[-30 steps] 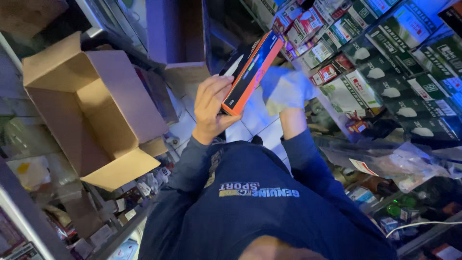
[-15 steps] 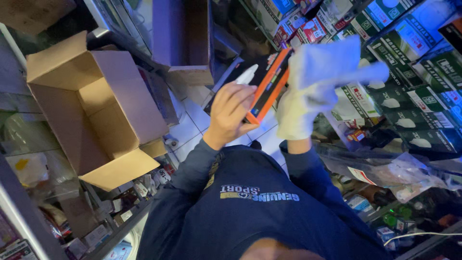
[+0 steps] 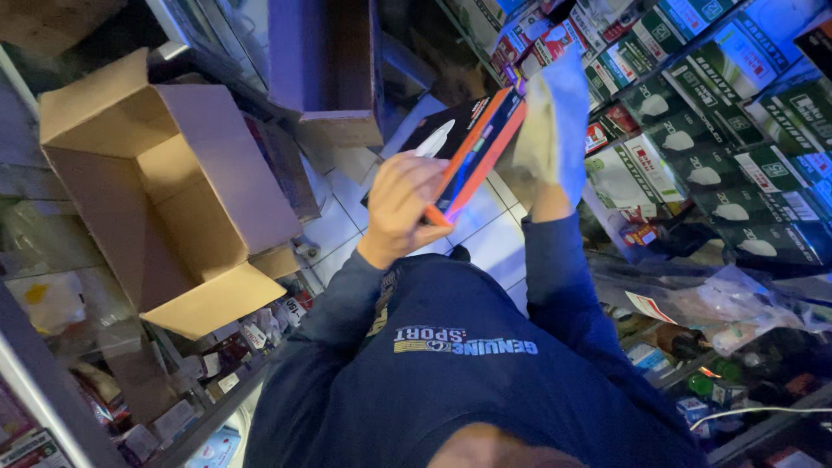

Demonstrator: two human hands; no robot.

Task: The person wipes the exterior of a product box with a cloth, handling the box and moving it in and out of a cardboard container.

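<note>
Here the left hand (image 3: pixel 403 204) wraps its fingers around the stiff, light-looking orange-edged box (image 3: pixel 472 152) near its lower end, while the right hand (image 3: pixel 550 130) bunches a soft cloth (image 3: pixel 563 87).

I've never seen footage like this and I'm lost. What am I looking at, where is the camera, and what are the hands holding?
There is no machine here, only a person. The single picture comes from a camera worn on their head, looking down past their dark blue sweatshirt to both hands.

The left hand has its grip closed on the lower end of a flat black and orange box, held tilted above the pale tiled floor. The right hand is raised beside the box under a pale cloth. Whether it grasps the cloth or wears it cannot be told.

On the left an open, empty cardboard box sits among cluttered shelves. On the right, shelves hold rows of green and white packages.
</note>
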